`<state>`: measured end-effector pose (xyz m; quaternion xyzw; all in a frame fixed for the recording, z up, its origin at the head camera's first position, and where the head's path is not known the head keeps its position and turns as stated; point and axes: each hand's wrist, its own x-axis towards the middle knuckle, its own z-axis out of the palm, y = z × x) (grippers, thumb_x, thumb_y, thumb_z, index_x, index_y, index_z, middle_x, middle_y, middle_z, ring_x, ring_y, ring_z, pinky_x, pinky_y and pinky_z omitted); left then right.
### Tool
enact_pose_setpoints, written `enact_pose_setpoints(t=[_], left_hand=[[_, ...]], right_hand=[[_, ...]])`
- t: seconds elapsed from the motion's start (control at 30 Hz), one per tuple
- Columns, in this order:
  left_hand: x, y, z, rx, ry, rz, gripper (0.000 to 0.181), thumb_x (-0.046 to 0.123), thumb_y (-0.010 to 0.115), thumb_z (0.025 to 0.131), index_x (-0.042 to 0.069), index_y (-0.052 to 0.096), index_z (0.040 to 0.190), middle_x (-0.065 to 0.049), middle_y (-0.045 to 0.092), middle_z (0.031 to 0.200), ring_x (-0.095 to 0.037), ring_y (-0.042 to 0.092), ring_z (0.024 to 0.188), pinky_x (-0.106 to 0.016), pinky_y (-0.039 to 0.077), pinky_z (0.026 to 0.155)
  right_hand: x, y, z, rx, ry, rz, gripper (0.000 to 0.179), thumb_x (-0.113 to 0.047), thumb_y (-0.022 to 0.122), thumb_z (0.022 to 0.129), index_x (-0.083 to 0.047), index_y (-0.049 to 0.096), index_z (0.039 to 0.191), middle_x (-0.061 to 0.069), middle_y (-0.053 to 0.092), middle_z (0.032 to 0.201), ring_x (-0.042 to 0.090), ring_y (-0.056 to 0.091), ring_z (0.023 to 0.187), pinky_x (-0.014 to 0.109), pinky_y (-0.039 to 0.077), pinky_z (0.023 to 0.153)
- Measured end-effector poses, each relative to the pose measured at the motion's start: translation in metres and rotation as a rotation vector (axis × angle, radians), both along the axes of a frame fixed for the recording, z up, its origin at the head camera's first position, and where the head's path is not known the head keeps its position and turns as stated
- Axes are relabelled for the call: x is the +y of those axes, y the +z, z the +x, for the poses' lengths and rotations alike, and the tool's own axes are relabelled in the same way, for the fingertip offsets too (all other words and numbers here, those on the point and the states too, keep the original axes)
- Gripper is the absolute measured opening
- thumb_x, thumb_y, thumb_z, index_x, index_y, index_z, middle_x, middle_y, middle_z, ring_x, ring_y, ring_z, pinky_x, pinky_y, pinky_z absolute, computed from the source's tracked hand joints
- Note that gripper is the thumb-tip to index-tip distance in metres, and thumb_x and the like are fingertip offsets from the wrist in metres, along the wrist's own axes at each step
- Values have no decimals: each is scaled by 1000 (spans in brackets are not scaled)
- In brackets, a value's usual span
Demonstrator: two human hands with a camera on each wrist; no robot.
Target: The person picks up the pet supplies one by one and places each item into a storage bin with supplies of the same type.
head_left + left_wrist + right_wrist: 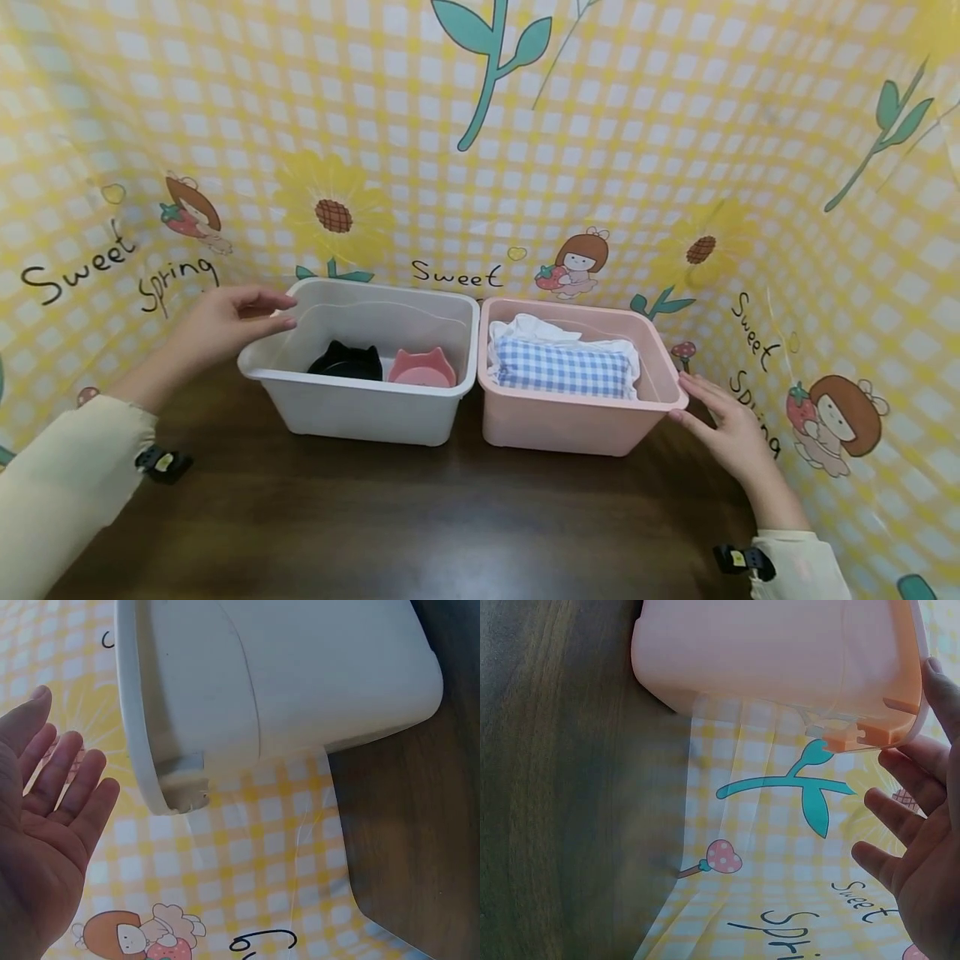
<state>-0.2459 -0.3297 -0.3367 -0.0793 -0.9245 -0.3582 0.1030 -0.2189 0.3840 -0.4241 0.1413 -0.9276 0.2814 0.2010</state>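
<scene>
A light grey plastic bin (360, 408) and a pink plastic bin (570, 425) stand side by side on the dark wooden table. Inside the grey bin are a black cat-eared dish (347, 363) and a pink cat-eared dish (422, 368). The pink bin holds a blue-and-white checked cloth bundle (562, 367) with white frilled edges. Near the grey bin's left rim hovers my left hand (243, 317), fingers extended; the left wrist view shows a gap between them. My right hand (723, 425) touches the pink bin's right rim with thumb and index fingertips, other fingers spread.
Yellow-and-white checked sheeting (420, 200), printed with flowers and girls, rises behind the bins and along both sides. Brown tabletop (420, 517) extends in front of the bins. A small black wrist device (161, 463) sits on the left sleeve, another (742, 562) on the right.
</scene>
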Motion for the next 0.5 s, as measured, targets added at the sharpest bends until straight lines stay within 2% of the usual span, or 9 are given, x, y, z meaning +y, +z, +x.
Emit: enact_pose_setpoints(t=[0.03,0.1,0.2,0.23,0.27,0.37,0.47,0.5], left_hand=[[-1,0,3,8,7,3,48,53,74,90,17,73,122,-10,68,131,-31,64,122,-3,43,76],[-4,-2,9,33,13,8,42,48,76,91,17,74,120,-7,70,128,-16,66,116,-2,43,76],[-8,-4,18,75,5,42,34,37,79,91,15,75,117,4,72,118,6,64,103,-4,47,76],[-10,-6,20,88,2,49,33,34,80,91,14,76,116,9,72,114,11,62,99,-4,48,76],[-12,-7,23,103,-2,55,32,32,81,90,13,76,116,14,72,111,15,60,96,-5,48,75],[-19,-14,32,130,-8,69,30,26,82,89,12,76,115,24,69,104,16,61,94,-5,48,75],[-26,-21,40,165,-20,83,27,19,83,88,10,76,113,20,72,104,13,63,93,-4,47,77],[-28,-23,43,176,-28,89,26,17,83,88,9,77,112,18,72,105,12,64,94,-3,47,79]], right_hand=[[-1,0,0,5,-3,-2,59,-27,80,90,-17,60,145,13,57,148,29,45,144,49,38,116],[-2,0,1,14,-6,-7,58,-27,81,90,-17,61,144,12,58,147,15,45,143,31,36,117],[-3,-1,2,33,-18,-5,56,-28,81,90,-16,63,142,11,60,145,-2,43,138,11,30,107],[-4,-1,3,36,-24,-6,55,-28,81,90,-17,64,141,10,61,145,-4,43,136,11,31,106],[-4,-1,3,42,-25,-9,54,-27,81,90,-16,65,140,12,61,144,-1,45,136,16,35,109],[-5,-3,5,52,-48,-5,50,-27,81,90,-16,67,137,15,63,141,18,53,135,40,44,110],[-5,-4,6,67,-64,-5,46,-25,80,91,-13,69,134,18,65,137,38,58,128,53,46,106],[-5,-5,7,75,-76,-1,45,-26,80,91,-13,70,133,17,66,136,39,59,125,45,47,107]])
